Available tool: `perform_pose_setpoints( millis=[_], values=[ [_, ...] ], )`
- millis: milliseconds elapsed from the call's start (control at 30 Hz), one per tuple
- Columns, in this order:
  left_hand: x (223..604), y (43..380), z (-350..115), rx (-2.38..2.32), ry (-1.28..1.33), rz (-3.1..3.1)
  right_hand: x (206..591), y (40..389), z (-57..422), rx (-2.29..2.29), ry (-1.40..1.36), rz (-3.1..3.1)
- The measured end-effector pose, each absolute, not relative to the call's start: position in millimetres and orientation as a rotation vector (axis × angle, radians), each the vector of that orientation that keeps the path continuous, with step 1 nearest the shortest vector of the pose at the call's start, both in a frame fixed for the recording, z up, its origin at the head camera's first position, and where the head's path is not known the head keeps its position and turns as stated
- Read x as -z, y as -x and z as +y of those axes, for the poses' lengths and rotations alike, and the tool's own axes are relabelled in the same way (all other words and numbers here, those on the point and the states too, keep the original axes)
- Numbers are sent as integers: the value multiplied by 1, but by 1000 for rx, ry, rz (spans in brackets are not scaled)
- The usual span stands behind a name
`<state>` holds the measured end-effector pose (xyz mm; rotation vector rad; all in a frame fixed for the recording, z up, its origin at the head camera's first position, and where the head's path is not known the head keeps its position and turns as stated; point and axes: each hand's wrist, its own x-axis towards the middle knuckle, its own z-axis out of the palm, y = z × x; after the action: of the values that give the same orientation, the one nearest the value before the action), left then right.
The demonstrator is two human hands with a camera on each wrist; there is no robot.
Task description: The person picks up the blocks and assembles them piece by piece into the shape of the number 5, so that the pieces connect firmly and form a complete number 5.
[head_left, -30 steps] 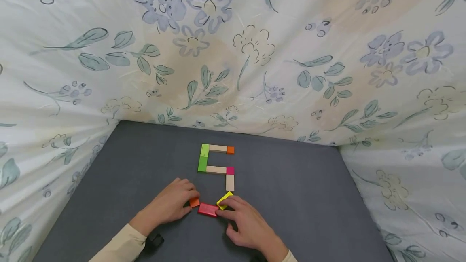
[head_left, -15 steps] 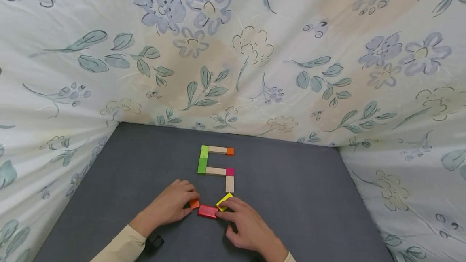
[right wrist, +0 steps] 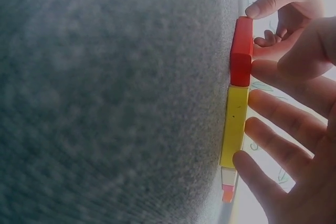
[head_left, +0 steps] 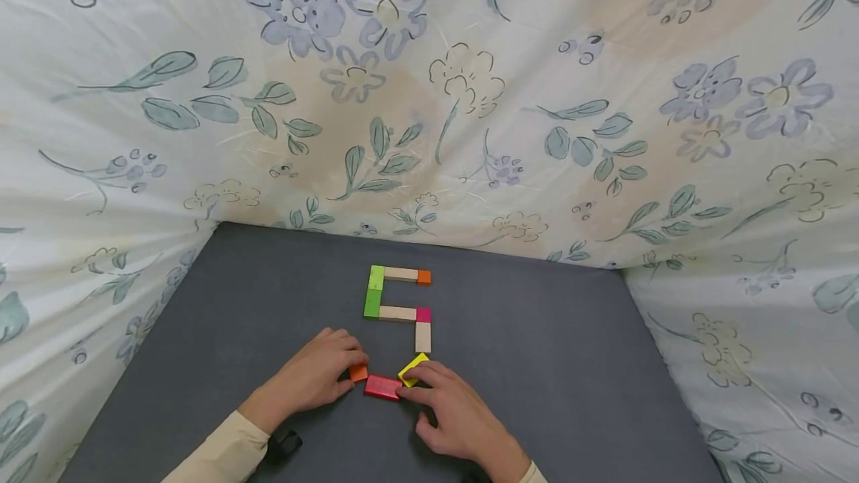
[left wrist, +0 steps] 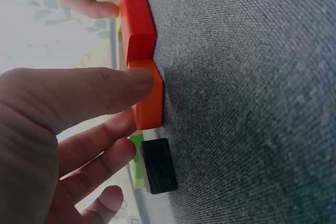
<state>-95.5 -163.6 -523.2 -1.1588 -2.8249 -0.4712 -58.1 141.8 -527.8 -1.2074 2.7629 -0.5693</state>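
In the head view my left hand (head_left: 318, 371) pinches an orange block (head_left: 359, 372) between thumb and fingers. The orange block's end meets a red block (head_left: 382, 387), plain in the left wrist view. Beside the orange block lies a dark block (left wrist: 159, 166), hidden under the hand in the head view. My right hand (head_left: 459, 408) rests its fingertips on the red block's end and on a slanted yellow block (right wrist: 234, 127), fingers nearly straight and spread. A wooden block (head_left: 423, 337) lies just beyond the yellow one.
Farther off, green blocks (head_left: 373, 302), wooden blocks (head_left: 399, 313), a pink block (head_left: 423, 314) and an orange cube (head_left: 424, 277) form an angular line. They lie on a dark grey cloth (head_left: 570, 364). Floral fabric (head_left: 429, 95) hangs behind and at both sides.
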Motion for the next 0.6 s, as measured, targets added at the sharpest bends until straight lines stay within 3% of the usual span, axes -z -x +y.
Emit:
perform_pose_setpoints(
  millis=[600],
  values=[
    [520, 96, -170, 574, 1101, -2827, 526, 59, 139, 560, 1191, 2758]
  ],
)
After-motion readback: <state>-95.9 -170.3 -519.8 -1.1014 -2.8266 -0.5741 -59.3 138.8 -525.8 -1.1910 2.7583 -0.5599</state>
